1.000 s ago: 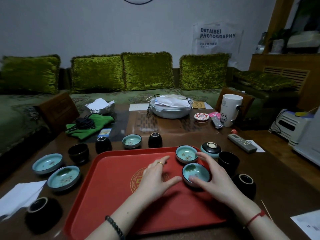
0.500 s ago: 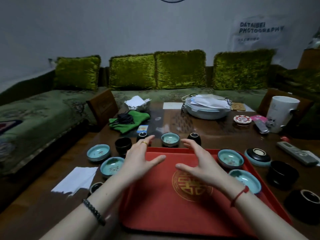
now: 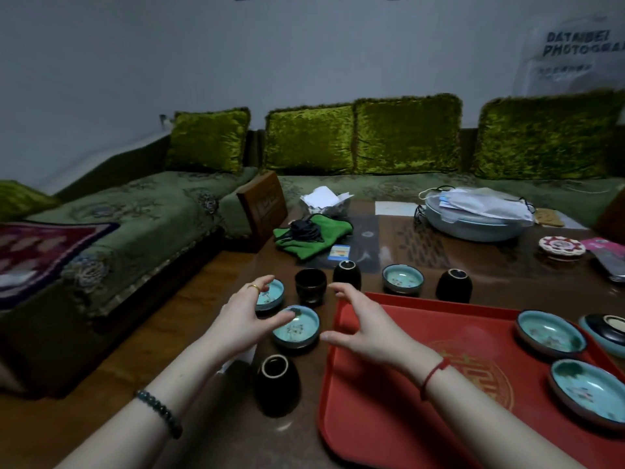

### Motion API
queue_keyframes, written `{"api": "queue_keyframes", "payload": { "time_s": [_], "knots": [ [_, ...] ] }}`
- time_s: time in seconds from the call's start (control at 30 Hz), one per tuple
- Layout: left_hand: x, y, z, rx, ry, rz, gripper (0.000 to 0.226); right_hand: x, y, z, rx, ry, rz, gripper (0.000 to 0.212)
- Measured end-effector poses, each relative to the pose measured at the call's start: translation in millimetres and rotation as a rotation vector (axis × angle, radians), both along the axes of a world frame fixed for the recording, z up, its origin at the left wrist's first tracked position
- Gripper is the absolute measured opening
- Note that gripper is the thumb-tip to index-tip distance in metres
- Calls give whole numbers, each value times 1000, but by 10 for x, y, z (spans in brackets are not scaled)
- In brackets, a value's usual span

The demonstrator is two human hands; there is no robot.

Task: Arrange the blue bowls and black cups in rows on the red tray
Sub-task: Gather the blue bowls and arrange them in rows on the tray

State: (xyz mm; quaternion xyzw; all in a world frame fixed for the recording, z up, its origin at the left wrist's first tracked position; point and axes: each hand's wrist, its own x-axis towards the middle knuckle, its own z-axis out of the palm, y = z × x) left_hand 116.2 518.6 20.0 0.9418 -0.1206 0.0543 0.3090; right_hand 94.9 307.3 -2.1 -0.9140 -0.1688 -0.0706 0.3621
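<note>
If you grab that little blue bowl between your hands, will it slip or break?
The blue bowl looks glazed and shiny, so it is probably slippery. It seems ceramic, so it might chip if dropped. Wide and low, it should not tip.

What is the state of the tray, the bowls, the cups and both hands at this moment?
left grip, open, over the table bowls, contact unclear.
right grip, open, holding nothing, over the tray's left rim.
red tray, flat on the table, holding two bowls.
tray bowls, upright, empty.
table bowls, upright, off the tray.
black cups, upright, off the tray.
</note>
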Motion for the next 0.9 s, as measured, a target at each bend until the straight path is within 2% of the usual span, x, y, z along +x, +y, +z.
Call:
{"api": "queue_keyframes", "payload": {
  "time_s": [0.23,0.5,0.77,0.9],
  "knots": [
    [48,149,-345,-7,60,-40,84,138,216,-196,-52,86,14,78],
    [124,167,-544,12,92,-89,80,186,320,-302,-118,102,-29,74],
    [107,131,-479,-47,78,-86,80,184,322,-261,-23,61,-21,77],
    [82,60,-288,-46,-24,-98,75,145,241,-135,68,5,-16,76]
  ]
}}
